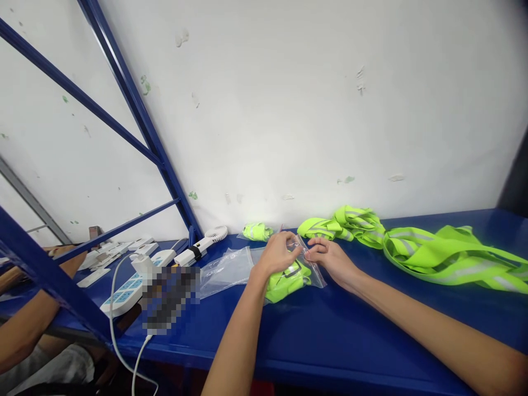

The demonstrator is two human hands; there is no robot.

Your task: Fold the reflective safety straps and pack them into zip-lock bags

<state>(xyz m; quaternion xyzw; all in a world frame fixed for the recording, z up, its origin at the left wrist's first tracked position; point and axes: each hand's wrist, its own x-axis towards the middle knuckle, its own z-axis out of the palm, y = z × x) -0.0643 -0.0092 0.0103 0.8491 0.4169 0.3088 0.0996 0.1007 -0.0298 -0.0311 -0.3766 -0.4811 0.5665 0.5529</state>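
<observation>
Hands (277, 254) (330, 257) on bagged vest (289, 278)

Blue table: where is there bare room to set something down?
Bare: the blue table between the two forearms, and the front strip right of the right hand, below the loose vests. Crowded: left end around the power strip and fan, and the back edge by the wall.

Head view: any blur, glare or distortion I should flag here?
Head view: light is even and soft, with a faint sheen on the blue table; straight shelf struts lean from wide-angle distortion; one patch beside the power strip is pixelated; the hands and the bagged vest are reasonably sharp.
</observation>
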